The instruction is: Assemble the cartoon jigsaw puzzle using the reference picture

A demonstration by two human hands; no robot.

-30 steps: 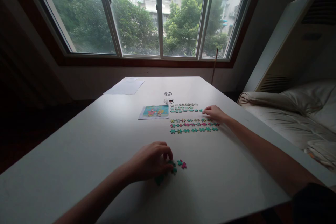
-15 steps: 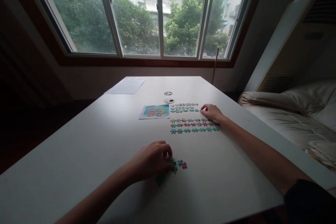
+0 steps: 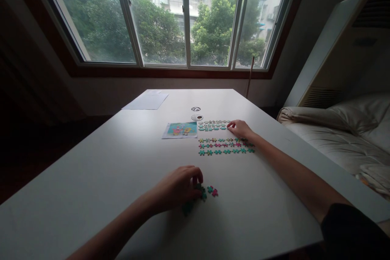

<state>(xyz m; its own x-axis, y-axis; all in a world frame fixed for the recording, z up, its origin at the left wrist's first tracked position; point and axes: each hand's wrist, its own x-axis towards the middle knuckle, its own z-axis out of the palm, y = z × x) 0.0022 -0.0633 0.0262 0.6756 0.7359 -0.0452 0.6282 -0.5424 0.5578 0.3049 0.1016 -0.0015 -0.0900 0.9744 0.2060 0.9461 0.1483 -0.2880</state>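
Your left hand (image 3: 179, 187) rests on the desk (image 3: 115, 158), well to the near side of the picture card (image 3: 180, 129). Its fingers are curled close together, with the tips down on a small clump of loose pieces (image 3: 210, 190). These are teal and pink; a few show just past your fingertips and a darker teal one shows under the hand. You cannot tell from this view whether the fingers pinch a piece or only press on it.

Your right hand (image 3: 240, 128) lies palm down to the right of the card, arm stretched out. Its fingers are bent and close together, the tips at the right end of the upper rows of pieces (image 3: 213, 125) — whether they hold one cannot be told. The lower rows of pieces (image 3: 224, 145), teal, pink and yellow, run right of the card and a little nearer you, just beside that hand.

Two small round discs (image 3: 197, 117) sit just behind the card's right corner. A sheet of paper (image 3: 146, 100) lies farther back and left of the card, toward the window (image 3: 185, 16).
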